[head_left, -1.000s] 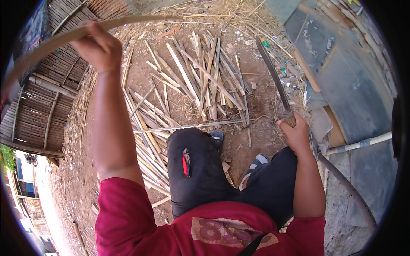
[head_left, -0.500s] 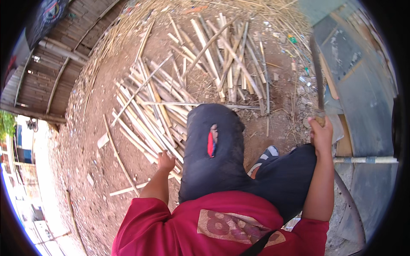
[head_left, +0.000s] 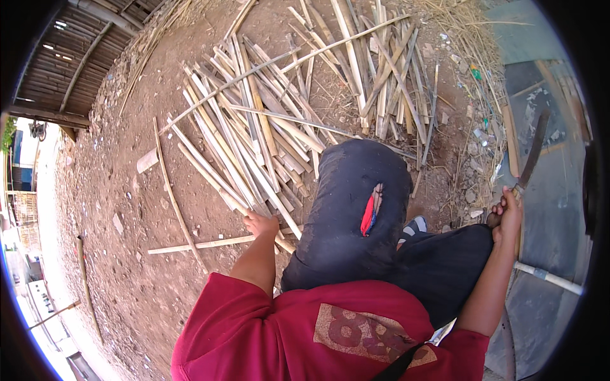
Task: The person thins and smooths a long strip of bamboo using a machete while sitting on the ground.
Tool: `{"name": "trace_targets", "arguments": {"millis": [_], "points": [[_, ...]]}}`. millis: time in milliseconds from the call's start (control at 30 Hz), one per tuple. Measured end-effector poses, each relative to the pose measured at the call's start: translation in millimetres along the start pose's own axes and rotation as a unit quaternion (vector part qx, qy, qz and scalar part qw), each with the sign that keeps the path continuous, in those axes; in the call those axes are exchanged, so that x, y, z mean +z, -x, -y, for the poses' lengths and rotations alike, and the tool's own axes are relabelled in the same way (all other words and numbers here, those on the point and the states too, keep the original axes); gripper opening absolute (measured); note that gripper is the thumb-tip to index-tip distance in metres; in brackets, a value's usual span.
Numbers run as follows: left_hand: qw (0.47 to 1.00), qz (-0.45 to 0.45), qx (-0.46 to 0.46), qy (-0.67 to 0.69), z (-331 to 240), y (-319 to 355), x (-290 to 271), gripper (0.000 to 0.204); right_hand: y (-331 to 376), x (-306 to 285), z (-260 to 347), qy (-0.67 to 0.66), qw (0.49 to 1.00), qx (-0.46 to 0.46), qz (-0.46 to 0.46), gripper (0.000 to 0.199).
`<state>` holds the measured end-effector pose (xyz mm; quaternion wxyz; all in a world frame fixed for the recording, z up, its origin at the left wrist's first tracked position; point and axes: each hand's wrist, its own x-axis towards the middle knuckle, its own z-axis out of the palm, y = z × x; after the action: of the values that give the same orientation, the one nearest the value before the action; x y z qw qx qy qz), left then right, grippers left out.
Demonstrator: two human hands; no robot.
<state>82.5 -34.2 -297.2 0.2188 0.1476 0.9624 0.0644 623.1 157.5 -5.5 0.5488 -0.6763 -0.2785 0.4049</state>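
Note:
Split bamboo strips lie in a loose pile (head_left: 254, 136) on the ground ahead of my knees. At the pile's near edge, my left hand (head_left: 262, 224) is closed round the near end of a long bamboo strip (head_left: 206, 170); its fingertips are partly hidden. That strip still lies along the left side of the pile. Off to the right, beside my bent knee, my right hand (head_left: 508, 216) grips a machete (head_left: 535, 149) by its handle. The dark blade points away from me and leans to the right, apart from the bamboo.
A second heap of bamboo pieces (head_left: 387, 76) lies farther ahead. Single poles (head_left: 170, 190) rest on the dirt at the left. Grey sheets (head_left: 553, 209) line the right side, close to the blade. A slatted bamboo wall (head_left: 57, 63) stands at the far left.
My left hand has reached onto the end of a bamboo strip and closed there. The machete has tipped from nearly upright toward the right. The whole view has shifted.

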Motion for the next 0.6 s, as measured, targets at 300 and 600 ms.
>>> {"name": "trace_targets", "arguments": {"millis": [300,600], "points": [[0.99,-0.056,0.023,0.126,62,-13,-19,0.067,8,39,8,0.034,0.999,-0.008,0.01,0.019],[0.978,0.163,0.088,0.098,106,-58,-30,0.073,12,47,7,0.072,0.996,-0.017,0.041,0.019]]}}
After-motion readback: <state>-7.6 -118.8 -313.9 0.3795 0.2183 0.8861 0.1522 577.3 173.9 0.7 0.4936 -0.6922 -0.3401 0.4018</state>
